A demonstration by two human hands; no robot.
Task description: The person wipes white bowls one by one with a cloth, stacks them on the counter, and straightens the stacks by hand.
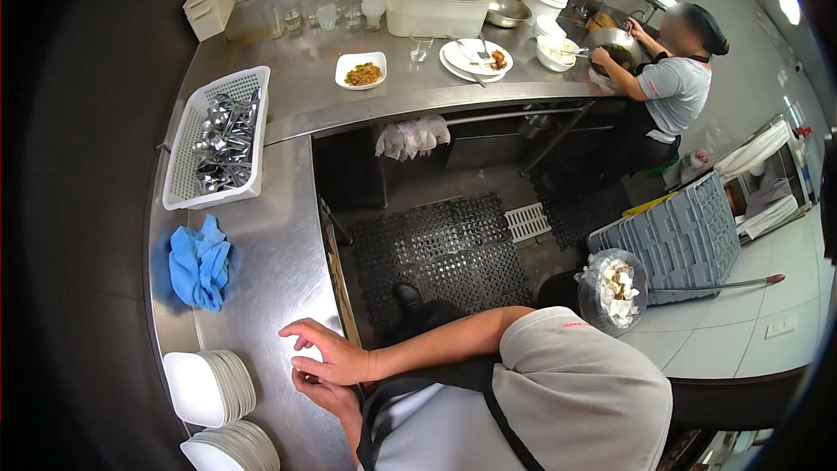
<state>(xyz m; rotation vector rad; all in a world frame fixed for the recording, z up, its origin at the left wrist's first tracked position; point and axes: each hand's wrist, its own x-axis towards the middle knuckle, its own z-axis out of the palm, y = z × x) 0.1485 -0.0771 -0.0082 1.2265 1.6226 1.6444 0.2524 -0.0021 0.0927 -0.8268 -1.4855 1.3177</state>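
My right hand (336, 356) is over the steel counter near its front edge, with fingers apart and curved. Just below and partly behind it is my left hand (331, 394), its fingers largely covered by the right. A bright white patch shows between the right hand's fingers; I cannot make out whether it is an object or glare. A crumpled blue cloth (200, 262) lies beyond my hands. Closer by stand a stack of white square plates (209, 388) and a second stack of white plates (231, 447).
A white perforated basket (174, 179) holds metal cutlery. On the back counter are a bowl of food (361, 71), used plates (475, 59), glasses and a plastic tub (436, 4). A co-worker (680, 78) works at the sink. Grey crates (671, 235) and a waste bin (617, 292) stand right.
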